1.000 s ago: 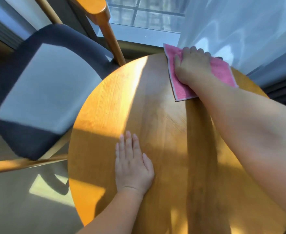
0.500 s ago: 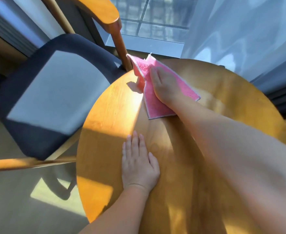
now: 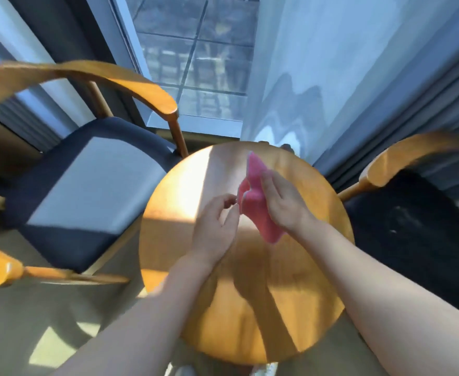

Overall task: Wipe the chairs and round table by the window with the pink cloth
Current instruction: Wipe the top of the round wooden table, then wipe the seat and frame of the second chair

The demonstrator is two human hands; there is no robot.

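The pink cloth (image 3: 253,206) hangs crumpled above the round wooden table (image 3: 298,316), lifted off its top. My right hand (image 3: 283,206) grips the cloth from the right, with its fingers laid over it. My left hand (image 3: 215,229) is raised beside the cloth's left edge. Its thumb and fingers are loosely curled with a gap between them, and they hold nothing that I can see. A wooden armchair with a dark blue seat (image 3: 87,194) stands left of the table. A second armchair with a black seat (image 3: 412,229) stands on the right.
The window glass (image 3: 195,63) and a sheer white curtain (image 3: 317,77) lie behind the table. The left chair's curved armrest (image 3: 141,88) reaches close to the table's far left rim. Sunlit floor (image 3: 41,321) shows at the lower left.
My right hand has stopped wiping and lifted the cloth off the table top. My left hand has left the table and risen to the cloth. The view has pulled back, and both chairs show.
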